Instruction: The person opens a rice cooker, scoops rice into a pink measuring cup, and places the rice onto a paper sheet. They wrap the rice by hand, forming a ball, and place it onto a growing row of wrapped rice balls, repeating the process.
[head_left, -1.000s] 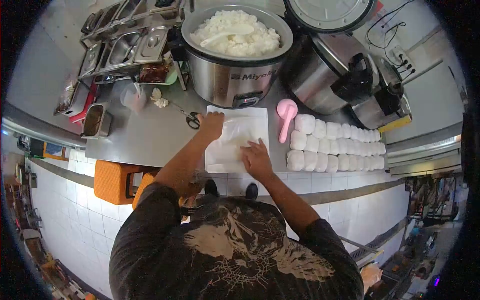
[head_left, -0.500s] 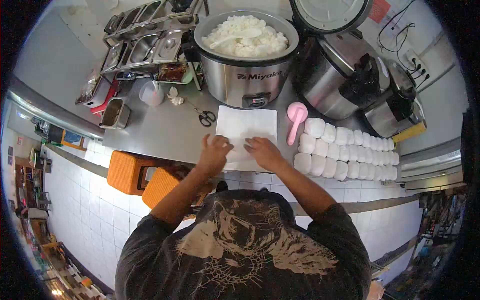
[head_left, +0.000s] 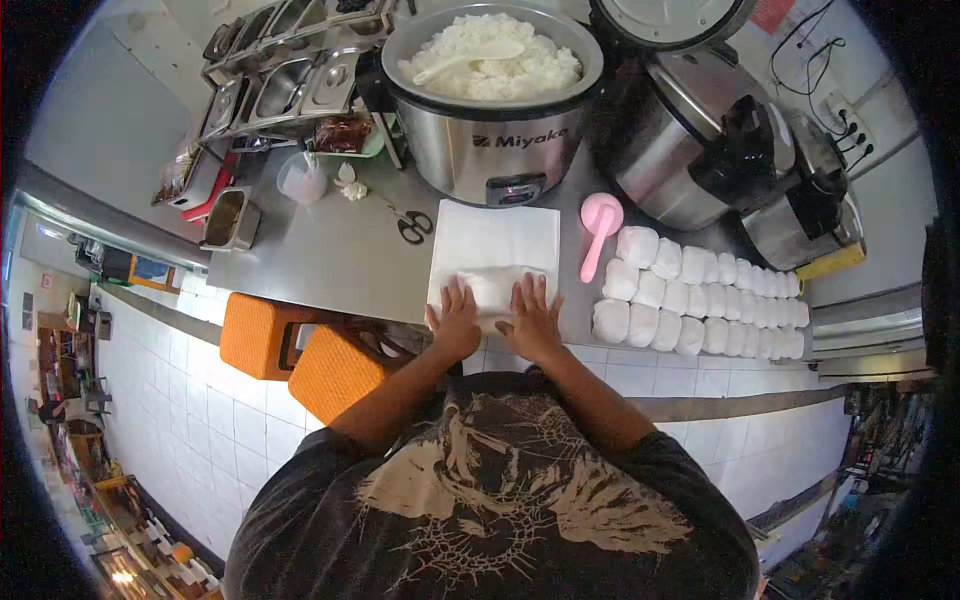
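A stack of white wrapping paper (head_left: 497, 232) lies on the steel counter, its near part folded over a rounded bulge (head_left: 494, 288). My left hand (head_left: 456, 322) rests on the left end of that fold with its fingers stretched out. On the right end lies my right hand (head_left: 534, 320), fingers spread and flat. What is inside the fold is hidden. Just right of the paper is a pink scoop (head_left: 600, 226), and beyond it several rows of white wrapped bundles (head_left: 676, 298). A pair of scissors (head_left: 411, 228) lies to the left.
Behind the paper stands a rice cooker (head_left: 470, 150) full of white rice (head_left: 487, 82), with a white rice paddle (head_left: 470, 60) on top. More cookers (head_left: 675, 160) stand at the right. Metal food pans (head_left: 285, 92) sit back left; orange stools (head_left: 338, 375) are below the counter edge.
The near part of the paper now forms a bulging fold. Both hands have moved slightly towards me and gone from bent fingers to stretched, flat fingers on it. The view has shifted a little.
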